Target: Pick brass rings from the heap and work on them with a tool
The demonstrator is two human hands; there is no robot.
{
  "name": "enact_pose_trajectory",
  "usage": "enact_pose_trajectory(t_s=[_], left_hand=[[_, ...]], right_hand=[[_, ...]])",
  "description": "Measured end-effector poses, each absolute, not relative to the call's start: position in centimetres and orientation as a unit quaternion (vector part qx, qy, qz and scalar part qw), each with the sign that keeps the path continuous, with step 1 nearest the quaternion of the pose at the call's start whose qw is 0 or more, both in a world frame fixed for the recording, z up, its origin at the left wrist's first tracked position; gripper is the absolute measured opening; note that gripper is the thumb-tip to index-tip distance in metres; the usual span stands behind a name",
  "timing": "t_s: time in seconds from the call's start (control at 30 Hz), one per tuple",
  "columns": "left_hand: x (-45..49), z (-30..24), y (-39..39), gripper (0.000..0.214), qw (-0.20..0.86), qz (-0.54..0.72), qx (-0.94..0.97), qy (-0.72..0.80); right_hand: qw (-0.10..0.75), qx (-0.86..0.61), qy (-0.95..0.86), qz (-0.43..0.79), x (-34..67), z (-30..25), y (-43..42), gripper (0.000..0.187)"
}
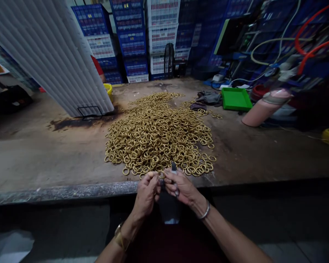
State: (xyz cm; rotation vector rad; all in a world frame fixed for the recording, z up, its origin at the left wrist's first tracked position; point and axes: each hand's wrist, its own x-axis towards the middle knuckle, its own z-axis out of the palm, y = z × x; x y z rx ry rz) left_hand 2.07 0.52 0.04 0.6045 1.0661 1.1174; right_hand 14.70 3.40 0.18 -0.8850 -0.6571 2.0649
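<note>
A big heap of brass rings (159, 135) lies on the worn workbench (44, 160). Both hands meet at the bench's front edge, just below the heap. My left hand (146, 193) pinches a brass ring (161, 175) between its fingertips. My right hand (181, 186) is closed around a small dark tool (174, 168) whose tip stands upright next to the ring. A watch is on my left wrist and a bangle on my right.
A white ribbed panel (52, 51) leans at the back left. A green tray (235, 98), rags and a pink cylinder (263, 107) sit at the right. Stacked blue and white crates (131, 36) line the back. Hoses and machinery crowd the far right. A person in red is partly hidden behind the panel.
</note>
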Motion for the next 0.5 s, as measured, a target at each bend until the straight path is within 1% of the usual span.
enact_pose_trajectory(t_s=[0.07,0.13,0.2,0.27,0.37,0.43,0.5], left_hand=[[2.2,-0.06,0.62,0.029,0.67,0.483,0.288,0.484],[2.18,-0.06,0.72,0.03,0.681,0.473,0.278,0.484],[2.09,0.01,0.81,0.03,0.708,0.466,0.238,0.473],[2.0,0.1,0.9,0.03,0.736,0.459,0.189,0.46],[1.94,0.24,1.07,0.029,0.768,0.448,0.119,0.443],[1.98,0.31,1.14,0.028,0.785,0.435,0.08,0.435],[2.12,0.34,1.04,0.027,0.789,0.425,0.066,0.439]], right_hand=[[0.379,-0.351,-0.272,0.812,14.77,-0.02,3.3,0.031],[0.379,-0.381,-0.319,0.781,14.86,-0.08,3.29,0.028],[0.392,-0.442,-0.4,0.7,14.98,-0.03,3.34,0.022],[0.41,-0.491,-0.498,0.585,15.1,0.09,3.38,0.016],[0.41,-0.469,-0.634,0.459,15.18,0.14,3.24,0.015],[0.397,-0.436,-0.684,0.43,15.12,-0.02,3.07,0.014],[0.395,-0.431,-0.693,0.423,15.04,-0.35,2.97,0.016]])
